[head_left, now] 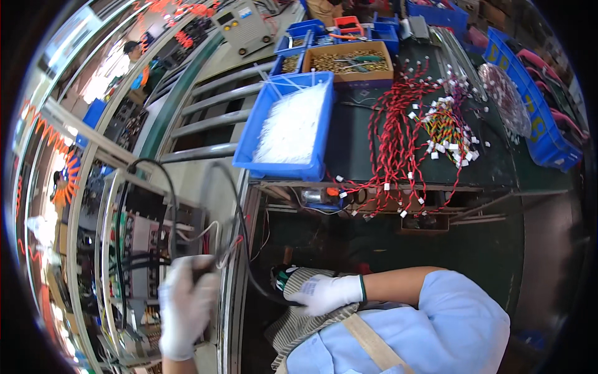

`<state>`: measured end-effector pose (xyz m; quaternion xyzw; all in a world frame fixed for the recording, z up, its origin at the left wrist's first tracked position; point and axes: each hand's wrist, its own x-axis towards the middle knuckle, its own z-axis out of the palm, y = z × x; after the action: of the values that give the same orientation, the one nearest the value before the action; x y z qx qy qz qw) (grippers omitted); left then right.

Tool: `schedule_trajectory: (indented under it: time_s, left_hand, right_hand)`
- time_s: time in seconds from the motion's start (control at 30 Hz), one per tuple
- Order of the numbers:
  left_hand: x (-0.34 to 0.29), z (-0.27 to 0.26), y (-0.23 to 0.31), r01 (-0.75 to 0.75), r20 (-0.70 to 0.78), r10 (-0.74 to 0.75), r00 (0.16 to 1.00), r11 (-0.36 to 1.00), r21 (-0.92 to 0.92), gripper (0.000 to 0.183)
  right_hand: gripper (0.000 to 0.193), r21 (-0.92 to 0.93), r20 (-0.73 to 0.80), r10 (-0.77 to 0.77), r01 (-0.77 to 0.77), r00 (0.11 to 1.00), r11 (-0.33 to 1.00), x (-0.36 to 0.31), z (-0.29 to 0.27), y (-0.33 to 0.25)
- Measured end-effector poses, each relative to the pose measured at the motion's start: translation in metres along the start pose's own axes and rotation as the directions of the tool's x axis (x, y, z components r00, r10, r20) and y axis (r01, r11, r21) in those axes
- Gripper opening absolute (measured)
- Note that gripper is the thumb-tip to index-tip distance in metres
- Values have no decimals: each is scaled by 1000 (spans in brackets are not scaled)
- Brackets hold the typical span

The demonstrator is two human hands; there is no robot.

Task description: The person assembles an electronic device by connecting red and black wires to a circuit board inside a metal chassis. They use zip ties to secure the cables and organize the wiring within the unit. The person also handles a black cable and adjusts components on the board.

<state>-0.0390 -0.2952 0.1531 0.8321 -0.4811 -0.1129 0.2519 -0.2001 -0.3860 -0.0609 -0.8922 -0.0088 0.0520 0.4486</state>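
Observation:
My left hand (pixel 187 305), in a white glove, is raised beside the metal rail at lower left. Its fingers are closed round a black cable (pixel 172 215), slightly smeared by motion; a dark piece shows by the thumb. My right hand (pixel 327 295), also white-gloved, lies in front of my striped apron (pixel 305 324). The fingers are bent over the lower end of a looping black cable (pixel 244 240), and what lies under them is hidden. A thin white cable (pixel 218 240) hangs near my left hand.
A rack (pixel 146 249) with wired units stands at left. On the dark bench are a blue bin (pixel 248 146) of white strips, a cardboard box (pixel 349 80) of brass-coloured parts, red twisted wires (pixel 389 134) overhanging the edge, and another blue bin (pixel 539 140). A roller conveyor (pixel 212 129) runs behind.

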Motion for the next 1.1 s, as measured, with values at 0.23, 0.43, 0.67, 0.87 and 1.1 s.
schedule_trajectory:
  time_s: [0.23,0.43,0.67,0.87,1.1]
  left_hand:
    - [-26,24,-28,-502,403,427,810,860,97,43]
    - [-46,26,-48,-508,370,421,828,843,177,41]
    - [-49,42,-55,-535,2,541,841,831,149,31]
    - [-50,32,-58,-544,120,531,839,802,248,33]
    - [-47,26,-59,-578,235,529,816,765,284,24]
  right_hand:
    - [27,4,-391,-205,224,898,975,-4,-49,-63]
    - [41,-175,-655,-262,196,708,965,-11,-61,-82]
    - [86,381,-354,-99,239,930,893,20,-43,-66]
    - [46,-234,-522,-481,425,704,875,22,-102,-49]
    - [38,2,-852,420,-800,313,600,21,-357,91]
